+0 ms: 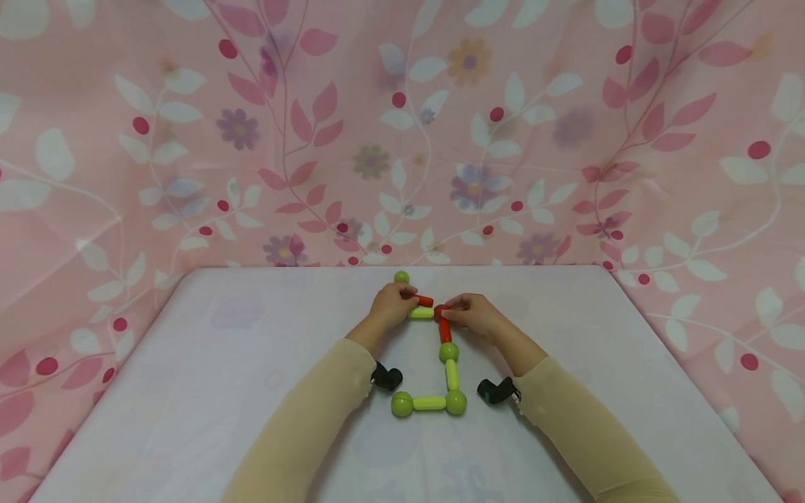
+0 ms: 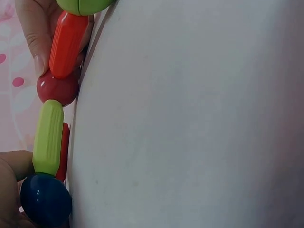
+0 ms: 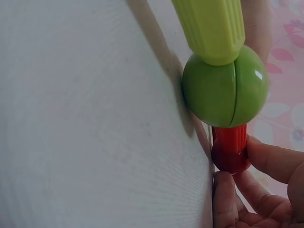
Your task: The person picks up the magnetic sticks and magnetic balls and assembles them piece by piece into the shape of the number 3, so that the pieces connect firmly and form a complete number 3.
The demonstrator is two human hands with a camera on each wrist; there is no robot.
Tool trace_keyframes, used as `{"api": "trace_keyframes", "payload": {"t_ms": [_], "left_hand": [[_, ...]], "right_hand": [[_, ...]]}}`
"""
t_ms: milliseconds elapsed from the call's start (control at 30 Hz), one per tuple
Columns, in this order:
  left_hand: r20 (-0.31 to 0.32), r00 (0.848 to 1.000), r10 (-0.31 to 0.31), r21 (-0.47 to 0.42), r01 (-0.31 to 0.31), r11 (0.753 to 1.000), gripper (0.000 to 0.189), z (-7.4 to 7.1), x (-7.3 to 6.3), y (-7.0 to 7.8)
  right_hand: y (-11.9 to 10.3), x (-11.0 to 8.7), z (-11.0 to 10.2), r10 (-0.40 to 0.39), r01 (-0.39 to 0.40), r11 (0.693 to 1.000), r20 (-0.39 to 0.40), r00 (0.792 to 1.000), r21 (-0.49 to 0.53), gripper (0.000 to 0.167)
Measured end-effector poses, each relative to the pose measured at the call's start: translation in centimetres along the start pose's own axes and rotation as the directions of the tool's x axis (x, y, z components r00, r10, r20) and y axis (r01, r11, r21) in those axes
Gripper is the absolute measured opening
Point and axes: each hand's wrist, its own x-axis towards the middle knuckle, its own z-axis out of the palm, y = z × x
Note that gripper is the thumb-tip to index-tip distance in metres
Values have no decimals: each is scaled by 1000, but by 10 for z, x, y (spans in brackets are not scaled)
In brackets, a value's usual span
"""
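A chain of toy rods and balls lies on the table. My left hand [image 1: 393, 305] grips the dark blue ball [image 2: 46, 200], which is hidden behind that hand in the head view. A lime rod [image 2: 48, 137] links the blue ball to a red ball [image 2: 58, 89]. My right hand [image 1: 474, 314] pinches this red ball between thumb and fingers. From it a red rod [image 1: 445, 332] runs toward the near side to a green ball [image 3: 225, 88]. Just behind the lime rod lies another red rod [image 1: 425, 301], its left end covered by the left hand.
Beyond the left hand sits a green ball [image 1: 401, 277] near the table's far edge. The chain's near part has a lime rod [image 1: 452, 375], a corner green ball [image 1: 455, 402], another lime rod [image 1: 430, 403] and an end green ball [image 1: 402, 404]. A flowered pink cloth [image 1: 377, 140] hangs behind.
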Motion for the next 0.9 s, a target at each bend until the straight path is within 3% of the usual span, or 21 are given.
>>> {"api": "trace_keyframes", "payload": {"t_ms": [267,567,900], "left_hand": [[-11,1000,-5,42,6,999,20,1,0,2],[-12,999,-42,52,42,998,18,0,1,6],[-23,999,-42,47,43,998,16,2,2,6]], "right_hand": [[-2,-3,1,0,0,1000,-6,1000,-2,34],[-4,-4,2,-19,18,998,15,1000,61,32],[-4,-4,2,-12,12,999,5,1000,35,31]]}}
